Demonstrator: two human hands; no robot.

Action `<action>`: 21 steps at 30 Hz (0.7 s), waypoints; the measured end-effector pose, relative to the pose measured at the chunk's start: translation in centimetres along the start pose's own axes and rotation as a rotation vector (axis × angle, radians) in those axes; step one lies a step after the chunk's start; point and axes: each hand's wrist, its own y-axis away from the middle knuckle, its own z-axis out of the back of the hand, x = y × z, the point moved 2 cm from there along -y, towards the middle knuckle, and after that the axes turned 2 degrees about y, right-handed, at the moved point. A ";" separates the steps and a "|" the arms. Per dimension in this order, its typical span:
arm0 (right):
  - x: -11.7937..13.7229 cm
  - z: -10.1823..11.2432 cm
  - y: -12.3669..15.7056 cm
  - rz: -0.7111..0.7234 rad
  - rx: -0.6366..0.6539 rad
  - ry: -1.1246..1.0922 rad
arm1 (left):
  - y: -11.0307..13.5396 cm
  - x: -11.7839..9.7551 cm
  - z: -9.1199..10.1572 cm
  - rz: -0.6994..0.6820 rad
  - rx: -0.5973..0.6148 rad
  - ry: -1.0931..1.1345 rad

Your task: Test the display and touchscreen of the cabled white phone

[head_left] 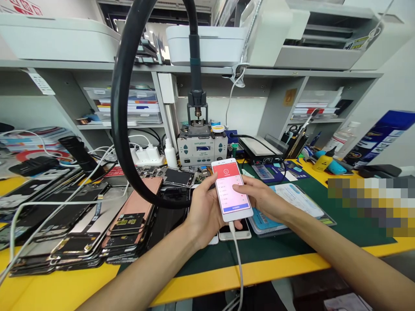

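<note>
1. the white phone point(223, 202) is held above the green mat point(279, 248), in front of the repair station point(202, 149); its screen faces up toward the wearer.
2. its long axis runs mostly away from the body, the top end pointing forward and leaning a little to the left; the bottom end, with a white cable point(237, 255) plugged in, points back toward the wearer.
3. the left hand point(203, 211) comes in from the lower left, forearm slanting forward and inward, palm beneath the phone; its thumb lies along the left edge and its fingers are closed around the phone, fingertips showing below the bottom end.
4. the right hand point(264, 196) reaches in from the lower right, fingers bent and close together at the right edge, thumb over the screen; whether the thumb presses and whether this hand grips, i cannot tell.
5. another phone point(240, 234) lies on the mat underneath, partly hidden.
</note>
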 end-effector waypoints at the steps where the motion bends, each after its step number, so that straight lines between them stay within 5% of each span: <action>1: 0.0 0.0 0.0 0.000 -0.004 -0.001 | 0.0 0.0 0.0 0.000 0.000 -0.002; 21: 0.0 0.0 0.0 -0.010 -0.011 0.022 | 0.0 0.0 0.0 0.000 -0.005 -0.008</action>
